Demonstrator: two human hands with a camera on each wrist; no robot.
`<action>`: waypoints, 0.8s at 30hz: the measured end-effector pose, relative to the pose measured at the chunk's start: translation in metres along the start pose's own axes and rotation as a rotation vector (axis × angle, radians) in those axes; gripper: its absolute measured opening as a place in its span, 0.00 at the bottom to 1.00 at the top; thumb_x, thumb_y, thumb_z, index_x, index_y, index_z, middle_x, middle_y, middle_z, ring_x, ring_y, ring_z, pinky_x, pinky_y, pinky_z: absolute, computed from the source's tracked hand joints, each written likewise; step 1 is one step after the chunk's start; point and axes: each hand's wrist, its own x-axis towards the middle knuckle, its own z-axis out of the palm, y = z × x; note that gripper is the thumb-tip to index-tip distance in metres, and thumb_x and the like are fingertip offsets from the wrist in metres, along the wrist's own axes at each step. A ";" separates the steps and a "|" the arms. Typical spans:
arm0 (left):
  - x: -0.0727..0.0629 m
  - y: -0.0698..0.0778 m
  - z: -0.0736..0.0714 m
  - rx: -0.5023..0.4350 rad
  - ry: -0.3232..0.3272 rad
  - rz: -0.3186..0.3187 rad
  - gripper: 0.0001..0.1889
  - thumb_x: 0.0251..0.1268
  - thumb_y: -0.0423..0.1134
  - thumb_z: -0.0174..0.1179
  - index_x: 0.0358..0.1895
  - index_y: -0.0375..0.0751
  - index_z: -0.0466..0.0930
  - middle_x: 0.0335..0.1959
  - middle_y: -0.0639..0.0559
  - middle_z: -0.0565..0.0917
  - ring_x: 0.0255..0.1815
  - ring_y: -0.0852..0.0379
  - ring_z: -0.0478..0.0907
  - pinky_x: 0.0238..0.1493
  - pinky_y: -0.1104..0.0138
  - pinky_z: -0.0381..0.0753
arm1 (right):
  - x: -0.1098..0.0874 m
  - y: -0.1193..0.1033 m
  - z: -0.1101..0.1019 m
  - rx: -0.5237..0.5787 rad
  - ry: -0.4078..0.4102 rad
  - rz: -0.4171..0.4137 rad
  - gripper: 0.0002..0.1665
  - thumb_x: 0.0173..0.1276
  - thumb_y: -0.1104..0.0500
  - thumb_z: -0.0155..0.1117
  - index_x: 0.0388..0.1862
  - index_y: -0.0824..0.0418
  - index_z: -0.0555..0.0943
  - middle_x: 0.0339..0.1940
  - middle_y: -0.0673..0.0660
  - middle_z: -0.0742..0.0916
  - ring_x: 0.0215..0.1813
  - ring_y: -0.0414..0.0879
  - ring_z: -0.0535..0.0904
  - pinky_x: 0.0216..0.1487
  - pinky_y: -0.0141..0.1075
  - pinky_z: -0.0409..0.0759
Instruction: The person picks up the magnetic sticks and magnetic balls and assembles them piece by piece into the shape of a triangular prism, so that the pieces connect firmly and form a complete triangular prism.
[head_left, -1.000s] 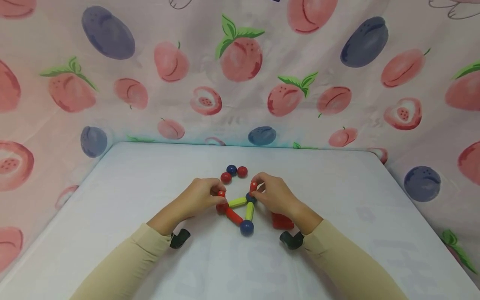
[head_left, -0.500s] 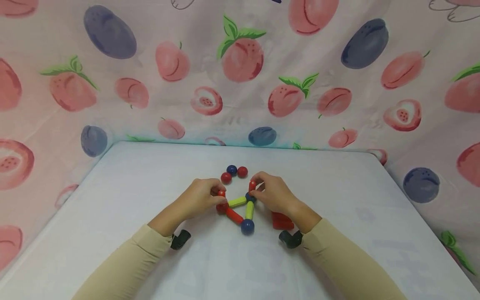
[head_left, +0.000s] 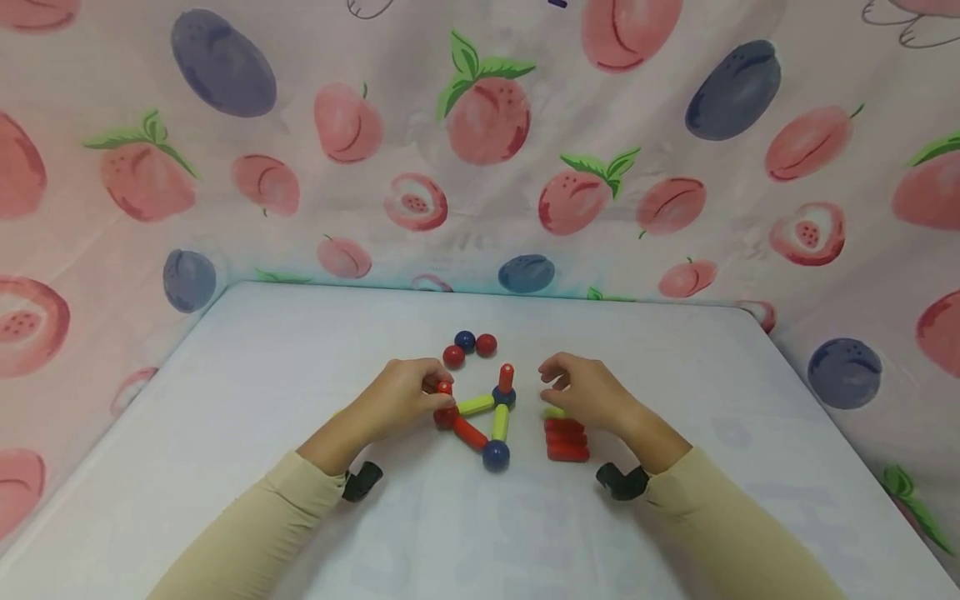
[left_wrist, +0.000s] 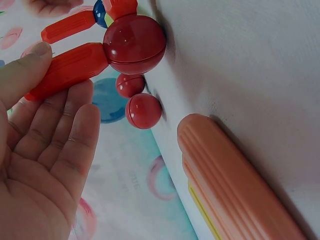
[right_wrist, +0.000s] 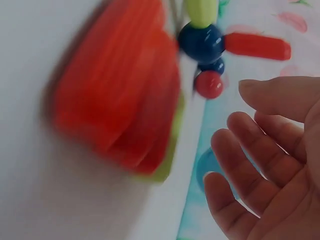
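Note:
A triangle of magnetic rods and balls lies on the table: two yellow-green rods [head_left: 476, 405], a red rod [head_left: 470, 433], a red ball [head_left: 446, 419], a rear blue ball [head_left: 504, 397] and a front blue ball [head_left: 496, 456]. My left hand [head_left: 408, 393] pinches a red rod [left_wrist: 70, 71] standing on the red ball. Another red rod [head_left: 507, 378] stands unheld on the rear blue ball. To its right, my right hand [head_left: 590, 392] holds nothing, fingers loosely bent, over a row of red rods [head_left: 567, 442] with a yellow-green rod [head_left: 555, 412] behind them.
Behind the triangle sit two loose red balls [head_left: 486, 344] and a blue ball [head_left: 465, 341]. Beside my left hand, the left wrist view shows a group of orange-looking rods [left_wrist: 235, 175]. A fruit-print cloth [head_left: 480, 225] rises behind the white table [head_left: 300, 333].
My right hand has let go of the red rod on the rear blue ball and moved right, uncovering the row of rods. The left hand has kept its pinch in place.

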 end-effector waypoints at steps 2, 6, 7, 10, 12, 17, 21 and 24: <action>0.000 0.000 0.000 -0.001 0.000 0.003 0.11 0.62 0.34 0.70 0.45 0.37 0.83 0.32 0.56 0.84 0.32 0.60 0.81 0.39 0.67 0.83 | -0.002 0.007 -0.001 -0.002 -0.017 0.029 0.22 0.68 0.60 0.68 0.60 0.62 0.78 0.50 0.55 0.85 0.52 0.51 0.80 0.47 0.40 0.83; 0.000 -0.001 0.000 0.011 0.002 0.006 0.10 0.62 0.34 0.70 0.44 0.38 0.83 0.32 0.55 0.84 0.32 0.60 0.80 0.39 0.67 0.83 | -0.005 0.018 -0.002 -0.008 -0.065 0.072 0.20 0.67 0.62 0.67 0.58 0.61 0.79 0.49 0.54 0.85 0.52 0.52 0.80 0.48 0.40 0.83; 0.000 -0.001 0.000 0.016 0.004 0.001 0.10 0.62 0.34 0.70 0.44 0.38 0.83 0.31 0.55 0.84 0.33 0.60 0.80 0.39 0.67 0.83 | -0.005 0.020 -0.002 -0.010 -0.075 0.080 0.19 0.67 0.63 0.66 0.57 0.61 0.80 0.49 0.54 0.85 0.52 0.52 0.79 0.48 0.41 0.83; -0.001 -0.002 -0.002 0.038 0.011 -0.018 0.10 0.61 0.35 0.72 0.42 0.40 0.83 0.31 0.56 0.84 0.32 0.59 0.80 0.40 0.67 0.82 | -0.006 0.026 -0.002 -0.030 -0.103 0.071 0.17 0.67 0.64 0.64 0.54 0.60 0.81 0.48 0.54 0.85 0.51 0.52 0.79 0.49 0.42 0.83; -0.002 -0.002 -0.003 0.052 0.013 -0.022 0.10 0.60 0.35 0.72 0.42 0.40 0.83 0.30 0.56 0.84 0.32 0.59 0.80 0.40 0.66 0.82 | -0.007 0.029 -0.001 -0.045 -0.107 0.061 0.15 0.67 0.65 0.64 0.53 0.60 0.82 0.46 0.54 0.84 0.50 0.51 0.79 0.50 0.42 0.83; -0.004 0.000 -0.004 0.081 0.012 -0.009 0.11 0.59 0.35 0.73 0.43 0.38 0.84 0.31 0.55 0.85 0.32 0.60 0.80 0.41 0.66 0.82 | -0.007 0.032 -0.001 -0.071 -0.111 0.036 0.13 0.68 0.65 0.65 0.51 0.61 0.82 0.44 0.53 0.84 0.47 0.49 0.79 0.50 0.42 0.82; -0.004 0.002 -0.003 0.075 0.008 0.008 0.12 0.60 0.34 0.72 0.46 0.36 0.85 0.32 0.55 0.85 0.32 0.61 0.80 0.41 0.66 0.83 | -0.006 0.032 -0.001 -0.084 -0.119 0.031 0.13 0.69 0.65 0.65 0.52 0.61 0.82 0.44 0.54 0.84 0.47 0.48 0.79 0.51 0.43 0.82; -0.003 0.002 -0.003 0.053 -0.002 0.018 0.13 0.61 0.35 0.71 0.48 0.36 0.85 0.33 0.56 0.85 0.33 0.60 0.80 0.40 0.67 0.83 | -0.005 0.032 0.000 -0.099 -0.123 0.037 0.14 0.69 0.65 0.65 0.53 0.62 0.81 0.45 0.54 0.84 0.47 0.48 0.79 0.52 0.43 0.82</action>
